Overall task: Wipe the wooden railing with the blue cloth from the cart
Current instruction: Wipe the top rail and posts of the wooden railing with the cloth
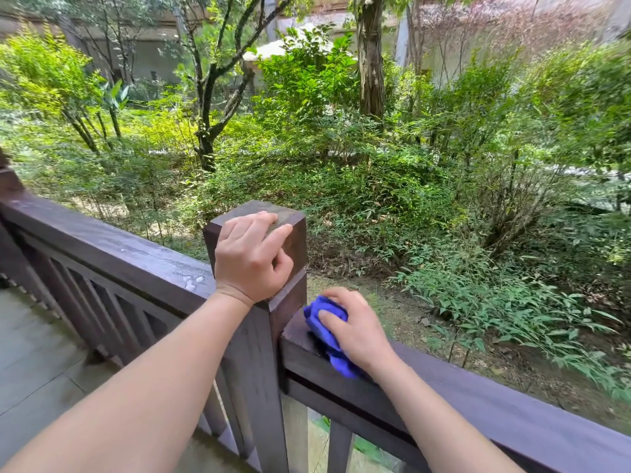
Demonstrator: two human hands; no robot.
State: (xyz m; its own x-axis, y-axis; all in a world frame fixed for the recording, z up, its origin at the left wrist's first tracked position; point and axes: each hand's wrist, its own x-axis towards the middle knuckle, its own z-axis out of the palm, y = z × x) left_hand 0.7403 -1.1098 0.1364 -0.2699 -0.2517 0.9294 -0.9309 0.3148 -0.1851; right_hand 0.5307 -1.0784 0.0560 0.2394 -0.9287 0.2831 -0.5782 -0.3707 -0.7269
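A dark brown wooden railing runs across the view, joined at a square corner post. My left hand rests over the top of the post, fingers curled on its cap. My right hand presses a bunched blue cloth onto the top rail just right of the post. The cloth sticks out from under my palm on the left and near side. The cart is not in view.
The left rail section carries pale spots near the post, with vertical slats below it. Grey floor tiles lie at the lower left. Beyond the railing, bushes and tree trunks fill a sloping garden.
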